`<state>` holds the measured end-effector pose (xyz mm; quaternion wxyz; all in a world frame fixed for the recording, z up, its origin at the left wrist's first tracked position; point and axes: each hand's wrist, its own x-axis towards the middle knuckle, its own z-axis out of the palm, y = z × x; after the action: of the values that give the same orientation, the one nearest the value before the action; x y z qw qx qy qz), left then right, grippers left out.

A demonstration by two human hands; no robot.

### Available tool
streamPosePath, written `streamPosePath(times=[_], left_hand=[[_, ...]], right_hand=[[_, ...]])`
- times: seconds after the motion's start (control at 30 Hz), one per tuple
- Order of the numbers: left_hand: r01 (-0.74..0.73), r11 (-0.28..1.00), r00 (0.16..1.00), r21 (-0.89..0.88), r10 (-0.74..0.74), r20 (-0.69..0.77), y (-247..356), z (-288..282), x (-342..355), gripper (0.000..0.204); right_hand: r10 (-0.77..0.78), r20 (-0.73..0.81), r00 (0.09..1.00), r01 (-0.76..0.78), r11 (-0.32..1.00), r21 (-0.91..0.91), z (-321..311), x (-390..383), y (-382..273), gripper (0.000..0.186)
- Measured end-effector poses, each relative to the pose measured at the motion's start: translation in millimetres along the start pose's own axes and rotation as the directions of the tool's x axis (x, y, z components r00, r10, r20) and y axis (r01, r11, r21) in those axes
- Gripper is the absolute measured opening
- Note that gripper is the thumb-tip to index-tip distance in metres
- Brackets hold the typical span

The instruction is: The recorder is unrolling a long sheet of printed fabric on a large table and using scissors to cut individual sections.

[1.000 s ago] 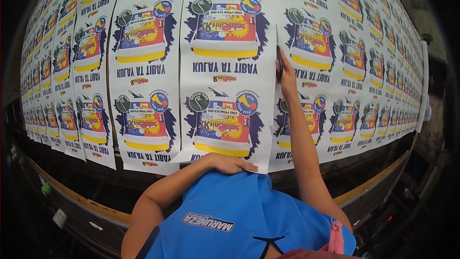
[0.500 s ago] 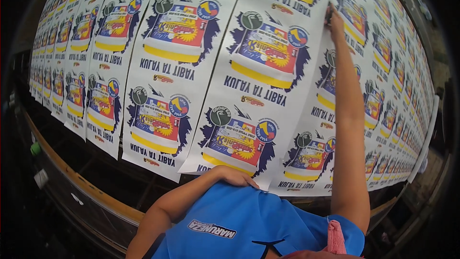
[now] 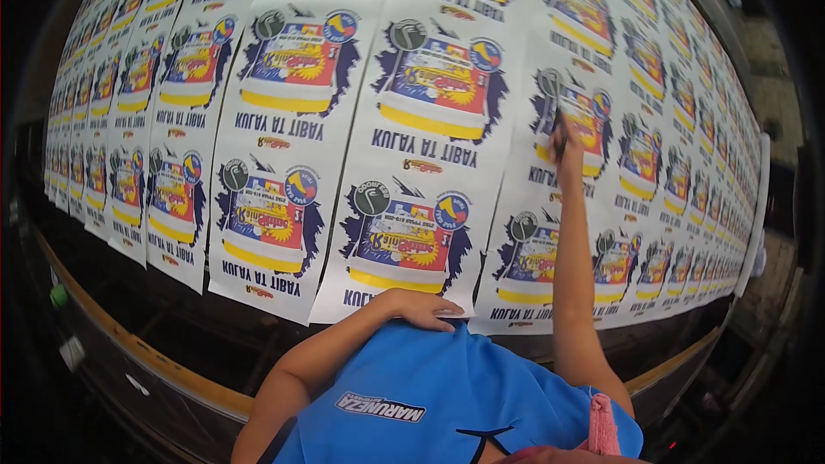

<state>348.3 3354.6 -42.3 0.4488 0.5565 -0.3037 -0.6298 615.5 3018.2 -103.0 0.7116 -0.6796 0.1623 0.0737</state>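
A large white printed sheet [image 3: 533, 316], covered in repeated blue, red and yellow designs, spreads before me. Its left part lies in long strips, one of them a printed strip [image 3: 361, 206] in front of me. My right hand [image 3: 567, 155] reaches out over the sheet, closed around a dark slim hand tool [image 3: 559, 136] that points away from me; its exact kind is unclear. At the near edge, against my blue shirt, my left hand [image 3: 423, 308] lies with fingers stretched over the strip's bottom end.
A table with a wooden edge [image 3: 163, 361] curves below the sheet, with dark gaps under the strips. Small green [image 3: 58, 296] and white [image 3: 72, 352] objects sit at the left rim. Further strips overlap toward the left.
My right hand has come back toward me with the dark tool, from far up the sheet to its middle. My left hand stays at the near edge, its fingers now more spread.
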Motion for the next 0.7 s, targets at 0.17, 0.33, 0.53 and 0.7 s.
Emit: streamPosePath(times=[0.17, 0.33, 0.53, 0.7], left_hand=[[0.046, 0.993, 0.999, 0.108, -0.047, 0.010, 20, 5, 9, 0.082], [0.016, 0.978, 0.997, 0.207, -0.001, -0.076, 52, 21, 58, 0.042], [-0.110, 0.870, 0.973, 0.480, 0.194, -0.129, 93, 75, 156, 0.031], [-0.008, 0.646, 0.943, 0.764, 0.258, -0.209, 103, 138, 243, 0.064]], right_hand=[[0.110, -0.303, 0.947, -0.045, 0.976, 0.214, -124, -204, 38, 0.048], [0.143, -0.629, 0.764, -0.030, 0.982, 0.186, -239, -361, 59, 0.045], [0.155, -0.608, 0.778, -0.028, 0.977, 0.213, -272, -504, 109, 0.049], [0.123, -0.413, 0.902, -0.042, 0.979, 0.199, -251, -583, 159, 0.055]])
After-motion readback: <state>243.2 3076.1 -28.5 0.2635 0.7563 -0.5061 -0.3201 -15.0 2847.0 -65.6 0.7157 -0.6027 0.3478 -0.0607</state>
